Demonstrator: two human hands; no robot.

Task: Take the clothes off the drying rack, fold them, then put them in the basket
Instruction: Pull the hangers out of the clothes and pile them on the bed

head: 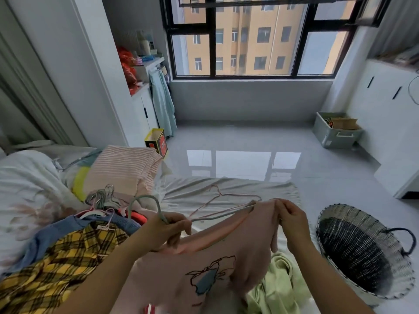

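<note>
Over the bed (226,189), the left hand (167,230) grips a green hanger (145,197); the right hand (292,218) pinches the pink top (204,268), seemingly to unhook it.

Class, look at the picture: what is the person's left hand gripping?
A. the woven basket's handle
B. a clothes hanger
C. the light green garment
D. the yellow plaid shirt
B: the left hand curls round the neck of the grey-green hanger, whose arm runs into the pink top.
</note>
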